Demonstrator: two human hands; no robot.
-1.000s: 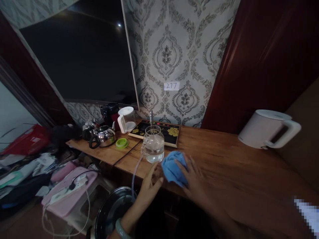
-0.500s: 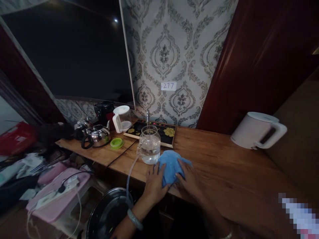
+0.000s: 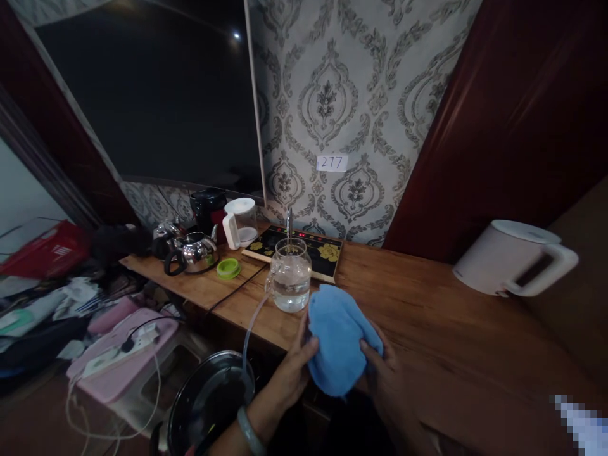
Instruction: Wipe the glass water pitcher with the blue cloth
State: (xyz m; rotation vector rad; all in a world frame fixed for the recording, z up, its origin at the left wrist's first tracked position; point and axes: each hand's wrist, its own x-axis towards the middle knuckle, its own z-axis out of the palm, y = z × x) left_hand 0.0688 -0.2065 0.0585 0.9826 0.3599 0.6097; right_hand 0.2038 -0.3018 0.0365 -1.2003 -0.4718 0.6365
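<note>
A blue cloth (image 3: 338, 339) is held up between my two hands at the table's front edge. My left hand (image 3: 299, 358) grips its left side, thumb on the front. On the right side my right hand (image 3: 382, 358) pinches the cloth, its fingers behind. Just beyond the left hand stands a clear glass jug (image 3: 291, 285) of water on the wooden table (image 3: 399, 291). A metal spout (image 3: 289, 221) rises behind the jug, over a black-and-gold electric hob panel (image 3: 325, 253). A thin clear tube (image 3: 250, 326) runs from beside the jug down into a dark pot (image 3: 209, 405).
A steel teapot (image 3: 194, 253), a lime-green lid (image 3: 228, 268) and a clear pitcher with white handle (image 3: 242, 225) stand at the left. A white kettle (image 3: 508, 256) stands far right. A pink stool (image 3: 118, 354) with a power strip (image 3: 121, 351) is below left.
The blue cloth was bunched under both hands on the table. Now it is lifted, tilted up and spread between them, nearer to me. The view has shifted slightly left.
</note>
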